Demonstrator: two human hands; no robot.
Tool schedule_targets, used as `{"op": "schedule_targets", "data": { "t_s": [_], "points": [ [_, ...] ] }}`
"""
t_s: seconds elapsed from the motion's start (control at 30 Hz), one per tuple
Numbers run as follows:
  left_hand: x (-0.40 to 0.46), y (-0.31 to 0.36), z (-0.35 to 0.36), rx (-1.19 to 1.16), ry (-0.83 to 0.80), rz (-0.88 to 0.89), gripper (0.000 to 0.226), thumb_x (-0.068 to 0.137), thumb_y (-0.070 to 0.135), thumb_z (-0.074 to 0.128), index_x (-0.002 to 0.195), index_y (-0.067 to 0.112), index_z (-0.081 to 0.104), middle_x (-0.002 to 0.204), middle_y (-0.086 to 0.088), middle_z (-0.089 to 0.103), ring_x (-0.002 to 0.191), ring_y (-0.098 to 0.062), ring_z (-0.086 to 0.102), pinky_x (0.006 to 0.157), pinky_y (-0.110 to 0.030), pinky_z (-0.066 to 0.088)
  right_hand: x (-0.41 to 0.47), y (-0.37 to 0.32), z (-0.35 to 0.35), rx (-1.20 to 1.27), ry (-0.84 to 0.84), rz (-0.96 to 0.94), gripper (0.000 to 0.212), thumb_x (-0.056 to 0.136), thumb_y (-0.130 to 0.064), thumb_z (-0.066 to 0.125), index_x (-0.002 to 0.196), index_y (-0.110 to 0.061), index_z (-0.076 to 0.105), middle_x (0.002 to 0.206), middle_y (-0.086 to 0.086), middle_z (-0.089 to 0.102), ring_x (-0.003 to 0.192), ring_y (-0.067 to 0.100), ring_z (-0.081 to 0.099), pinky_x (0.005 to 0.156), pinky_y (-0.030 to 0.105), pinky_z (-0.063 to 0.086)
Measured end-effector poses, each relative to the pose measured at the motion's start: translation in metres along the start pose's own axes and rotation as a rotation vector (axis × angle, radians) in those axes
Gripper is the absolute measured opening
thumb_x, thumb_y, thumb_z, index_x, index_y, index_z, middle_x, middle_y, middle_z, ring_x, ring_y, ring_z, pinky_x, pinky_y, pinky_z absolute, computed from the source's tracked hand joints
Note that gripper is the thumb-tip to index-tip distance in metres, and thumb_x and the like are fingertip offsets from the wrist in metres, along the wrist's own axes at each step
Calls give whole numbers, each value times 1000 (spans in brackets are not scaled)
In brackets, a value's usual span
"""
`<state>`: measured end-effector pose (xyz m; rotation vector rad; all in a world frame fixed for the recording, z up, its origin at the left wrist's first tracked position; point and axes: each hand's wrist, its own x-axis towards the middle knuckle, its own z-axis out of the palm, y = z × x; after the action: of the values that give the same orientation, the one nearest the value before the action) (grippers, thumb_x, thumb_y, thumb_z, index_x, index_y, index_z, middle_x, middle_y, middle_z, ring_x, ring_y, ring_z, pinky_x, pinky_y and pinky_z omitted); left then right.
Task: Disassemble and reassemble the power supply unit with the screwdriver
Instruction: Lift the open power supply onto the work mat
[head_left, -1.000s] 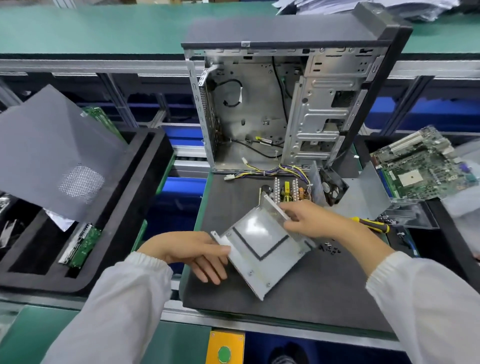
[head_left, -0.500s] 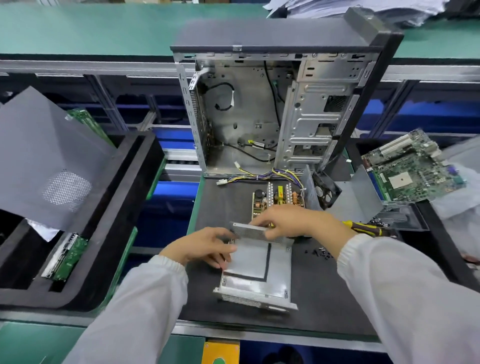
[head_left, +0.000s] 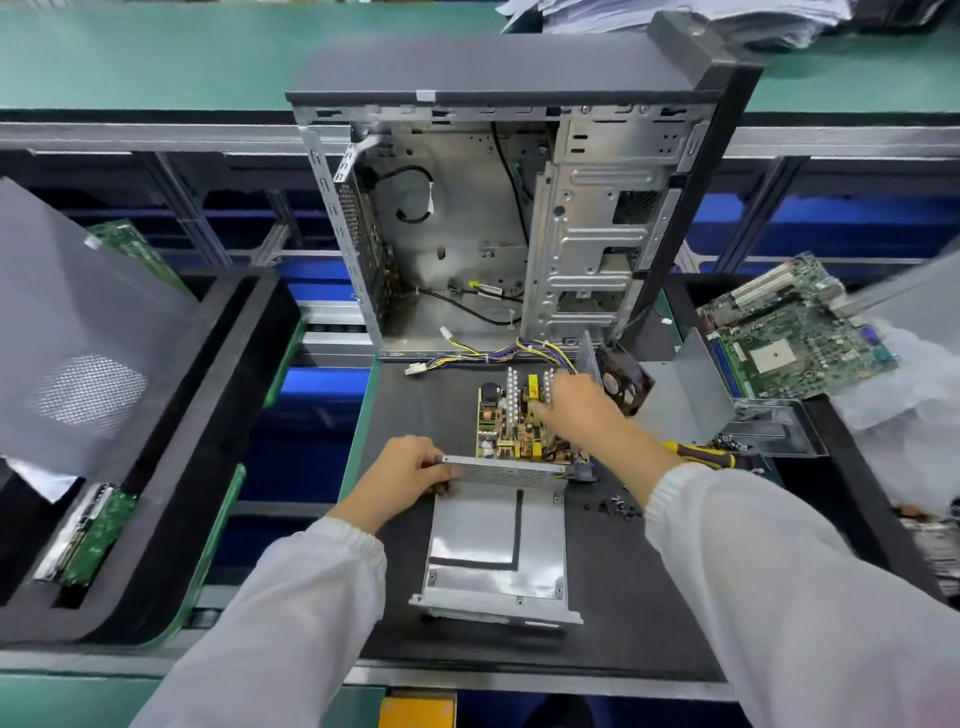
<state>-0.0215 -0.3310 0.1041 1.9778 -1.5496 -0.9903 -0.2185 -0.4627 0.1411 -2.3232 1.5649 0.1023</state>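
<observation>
The silver power supply housing (head_left: 493, 540) lies on the black mat (head_left: 623, 597), its inner floor facing up. My left hand (head_left: 400, 478) grips the left end of its perforated far wall. Just beyond it sits the bare power supply circuit board (head_left: 504, 431) with its heat sinks and yellow wires. My right hand (head_left: 582, 410) reaches over the board's right side, thumb and fingers curled onto its parts. The yellow-and-black screwdriver (head_left: 696, 454) lies on the mat to the right, partly hidden behind my right forearm. Several loose screws (head_left: 615, 506) lie beside that arm.
An open computer case (head_left: 493, 234) stands upright behind the mat, a wire bundle (head_left: 498, 353) at its foot. A black fan (head_left: 623, 384), a grey metal cover (head_left: 685, 395) and a green motherboard (head_left: 795, 332) lie right. A black foam tray (head_left: 208, 415) and grey panel (head_left: 67, 332) sit left.
The housing has been set down flat and squared up on the mat. My right hand left its far wall and moved up onto the circuit board. My left hand shifted to the wall's left corner.
</observation>
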Motion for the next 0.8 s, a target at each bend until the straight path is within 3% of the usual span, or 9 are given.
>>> {"op": "schedule_targets", "data": {
  "t_s": [0.1,0.2,0.3,0.37,0.43,0.6,0.67,0.73,0.8],
  "points": [
    [-3,2,2,11,-1,4,21,88,23,72,78,5,77,79,-12,67,76,-28,65,75,-37,54,9,-9,9,43,2,116,30,94,-13,51,118,1,42,107,17,62,96,34,62,65,35,45],
    [-7,2,4,35,18,20,20,89,23,72,80,6,78,73,-7,69,70,-21,66,71,-29,54,11,-12,10,92,2,139,33,93,-7,48,123,3,37,112,21,61,102,36,60,68,36,44],
    [-12,-4,0,-31,9,23,15,88,22,73,85,9,80,66,10,72,64,1,65,64,-9,48,10,-13,-4,102,-1,60,35,94,-12,49,122,5,38,100,20,62,82,32,60,54,31,39],
    [-16,-10,-2,-120,-12,30,12,89,19,71,89,10,80,74,6,75,73,-3,70,72,-10,51,9,-16,-21,116,5,29,34,95,-14,49,121,5,38,76,11,56,58,21,53,42,28,31],
    [-17,-12,-1,-191,-5,32,12,90,16,70,93,9,79,80,-1,77,77,-10,72,75,-16,55,8,-19,-43,146,7,-17,29,95,-16,48,114,3,39,66,7,53,46,15,54,36,25,30],
    [-19,-13,7,-169,102,71,15,91,16,69,87,6,79,76,0,76,73,-13,72,76,-23,58,-15,-26,-74,233,-21,-130,14,93,-17,46,87,-7,38,72,17,64,37,8,60,28,13,28],
    [-17,-13,10,-151,164,94,18,92,14,67,82,3,78,73,0,75,70,-11,71,74,-23,57,-29,-26,-71,257,-35,-135,15,93,-18,47,90,-10,35,70,13,61,34,5,57,28,14,29],
    [-13,-10,12,-126,226,108,23,91,6,66,69,2,72,59,10,67,59,4,64,64,-10,49,-44,-22,-64,294,-59,-147,16,92,-20,47,89,-12,34,66,9,59,35,6,58,32,18,35],
    [-8,-6,11,-103,312,129,38,90,0,65,55,13,59,41,13,49,46,12,52,53,-2,36,-59,-17,-56,278,-61,-159,15,91,-22,47,86,-15,36,61,5,55,33,2,54,36,21,37]
  ]
}}
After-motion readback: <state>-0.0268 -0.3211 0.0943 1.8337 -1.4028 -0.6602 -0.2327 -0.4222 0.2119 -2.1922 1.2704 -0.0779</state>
